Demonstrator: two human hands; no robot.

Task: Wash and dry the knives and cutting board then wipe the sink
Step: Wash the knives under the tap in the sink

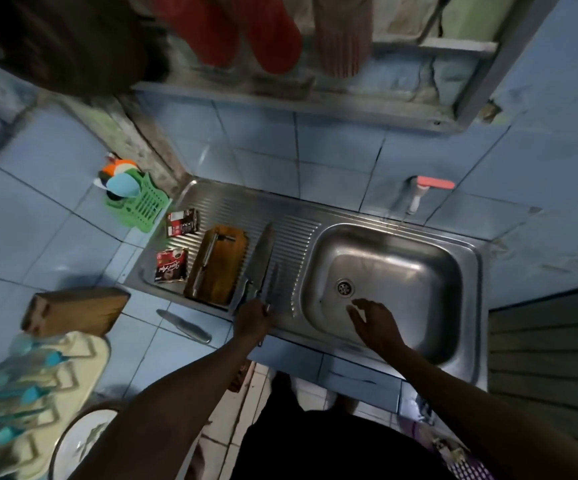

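Head view, items listed from nearest outward.

1. Person's dark-clothed torso at the bottom edge, both bare forearms reaching forward.
2. Left hand (251, 320): fingers curled round knife handles at the front rim of the drainboard. It gripped a large knife (259, 263) and a smaller knife (273, 287), both blades pointing away from the person and lying over the ribbed steel, side by side.
3. Right hand (372, 318): fingers spread and relaxed, holding nothing, hovering over the front part of the sink (419, 244) basin, just this side of the drain (345, 287).
4. Cutting board (218, 265): wooden, lying on the drainboard just left of the held knives. A slim steel knife (204, 266) rested on its left portion, lengthwise.
5. Two dark sachets (176, 244): on the drainboard left of the board, one behind the other.
6. Loose knife (183, 325): all-metal, flat on the blue tiled counter, in front of the drainboard's left corner.
7. Knife block (76, 311): wooden, on the counter left of the loose knife.
8. Dish rack (38, 382): cream, with blurred blue-tinted items, lower left.
9. Green basket (142, 206): behind the drainboard's left end, holding coloured utensils.
10. Tap (422, 190): wall-mounted, pink handle, above the basin's rear rim.
11. Red cloths (246, 32): hanging at the top of the frame.
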